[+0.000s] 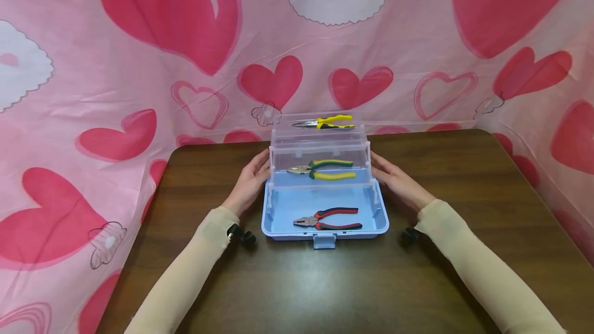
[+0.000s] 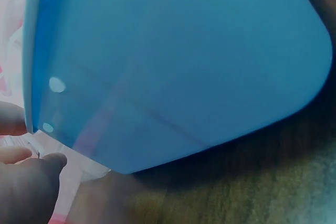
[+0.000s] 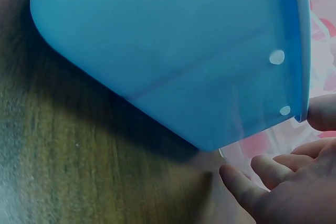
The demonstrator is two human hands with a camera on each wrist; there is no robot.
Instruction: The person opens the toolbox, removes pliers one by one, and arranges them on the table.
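Observation:
A toolbox (image 1: 278, 223) with a light blue base stands unfolded on the table, its clear stepped trays (image 1: 320, 140) rising at the back. Pliers with red and black handles (image 1: 339, 226) lie in the base. Green and yellow handled pliers (image 1: 331, 175) rest on the middle level, and yellow and black long-nose pliers (image 1: 341, 118) on the top one. My left hand (image 1: 252, 182) is at the box's left rear side, one fingertip (image 2: 11, 119) at the rim's end. Opposite, my right hand (image 1: 396, 182) mirrors it, a fingertip (image 3: 321, 113) at the rim, other fingers loosely extended behind the corner.
The dark wooden table (image 1: 297, 293) extends in front of the box and to both sides. A pink cloth (image 1: 320, 45) printed with hearts hangs right behind the table's back edge. The box's front latch (image 1: 324, 241) hangs down. Black wrist devices (image 1: 248, 238) sit below both hands.

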